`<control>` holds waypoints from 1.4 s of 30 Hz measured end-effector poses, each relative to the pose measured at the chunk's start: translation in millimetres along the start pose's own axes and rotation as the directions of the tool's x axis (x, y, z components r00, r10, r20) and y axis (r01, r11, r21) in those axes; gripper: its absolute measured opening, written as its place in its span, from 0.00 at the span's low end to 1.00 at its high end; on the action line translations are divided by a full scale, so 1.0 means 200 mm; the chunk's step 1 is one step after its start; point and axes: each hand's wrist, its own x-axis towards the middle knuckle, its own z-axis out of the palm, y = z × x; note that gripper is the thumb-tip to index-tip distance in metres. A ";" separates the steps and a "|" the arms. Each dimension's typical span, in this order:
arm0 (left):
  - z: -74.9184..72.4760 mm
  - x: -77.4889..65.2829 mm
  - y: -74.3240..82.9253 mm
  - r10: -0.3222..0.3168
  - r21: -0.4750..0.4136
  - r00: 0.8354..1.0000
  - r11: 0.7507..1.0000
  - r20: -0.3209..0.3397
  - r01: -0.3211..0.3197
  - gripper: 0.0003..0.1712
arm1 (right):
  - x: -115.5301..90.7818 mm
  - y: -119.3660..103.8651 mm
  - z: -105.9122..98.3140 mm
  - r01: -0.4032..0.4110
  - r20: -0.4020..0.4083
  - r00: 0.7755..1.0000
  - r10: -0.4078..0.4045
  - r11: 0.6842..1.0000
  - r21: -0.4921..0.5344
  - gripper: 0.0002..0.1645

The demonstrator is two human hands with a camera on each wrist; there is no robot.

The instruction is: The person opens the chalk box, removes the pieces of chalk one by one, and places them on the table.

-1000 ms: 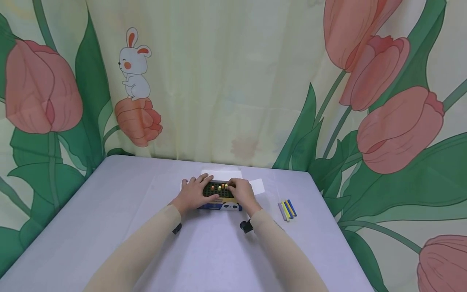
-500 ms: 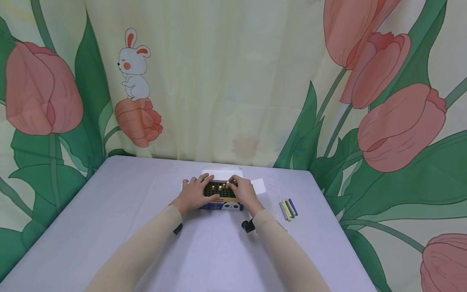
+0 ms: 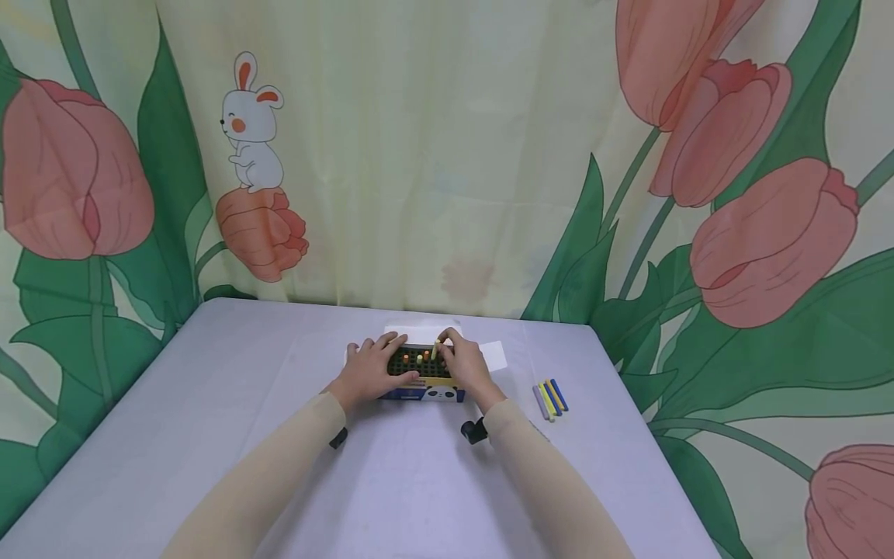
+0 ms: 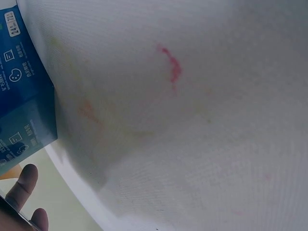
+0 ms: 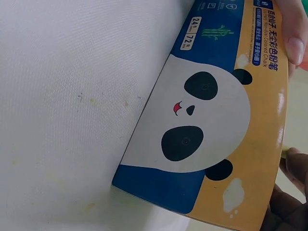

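A chalk box (image 3: pixel 443 394) with a panda on its front lies on the table, its dark, holed inside facing up. My left hand (image 3: pixel 366 371) holds the box's left end, thumb along the front edge and fingers spread toward the back. Above the holes, my right hand (image 3: pixel 466 366) pinches a yellow chalk stick (image 3: pixel 434 351) between thumb and fingertips, most of its length showing. A few orange and yellow chalk ends (image 3: pixel 419 359) stick up from the holes. In the right wrist view the box's panda front (image 5: pixel 216 106) hides much of the right hand's fingers.
Several loose chalk sticks (image 3: pixel 551 400), purple, yellow and blue among them, lie side by side right of the box. White flaps (image 3: pixel 494 355) extend behind and right of it. A tulip-printed curtain (image 3: pixel 391 194) hangs behind the white table (image 3: pixel 230 373).
My right hand has raised the yellow chalk stick, so more of it shows above the holes. The left hand stays on the box; the head view shifts slightly.
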 end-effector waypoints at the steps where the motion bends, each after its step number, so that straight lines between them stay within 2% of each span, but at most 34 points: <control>1: 0.00 0.00 0.00 0.001 0.000 1.000 1.000 -0.001 -0.001 0.57 | 0.00 0.00 0.00 -0.004 -0.002 1.000 0.004 1.000 0.009 0.09; 6: 0.01 0.00 -0.01 0.003 -0.005 1.000 1.000 -0.006 -0.003 0.57 | 0.00 0.00 0.01 -0.029 -0.008 1.000 0.030 0.997 0.071 0.09; 14: 0.02 0.01 -0.02 -0.004 0.019 1.000 1.000 -0.006 0.004 0.58 | 0.01 0.01 0.00 -0.019 -0.020 1.000 0.022 0.991 0.133 0.11; 17: 0.01 0.01 -0.01 -0.003 0.023 1.000 1.000 0.000 0.003 0.57 | 0.01 0.02 0.00 -0.022 -0.028 0.999 0.028 0.976 0.215 0.12; 22: 0.01 0.00 0.00 -0.001 0.013 1.000 1.000 0.001 0.001 0.58 | 0.01 0.03 0.00 -0.010 -0.088 0.995 0.042 0.942 0.336 0.13; 27: 0.01 0.00 0.00 -0.004 0.004 1.000 1.000 -0.015 0.004 0.58 | 0.01 0.02 -0.02 0.001 -0.122 0.992 0.045 0.936 0.351 0.14; 31: 0.01 0.00 0.00 -0.005 -0.001 1.000 1.000 -0.017 0.005 0.57 | 0.02 0.02 -0.04 0.002 -0.117 0.992 0.046 0.925 0.380 0.14; 38: 0.01 -0.01 0.00 -0.006 -0.010 1.000 1.000 -0.011 0.006 0.58 | 0.02 0.04 -0.08 -0.012 -0.121 0.991 0.058 0.936 0.353 0.15; 42: 0.01 -0.01 0.00 -0.002 -0.005 1.000 1.000 -0.014 0.002 0.57 | 0.02 0.04 -0.12 -0.006 -0.138 0.988 0.066 0.918 0.396 0.14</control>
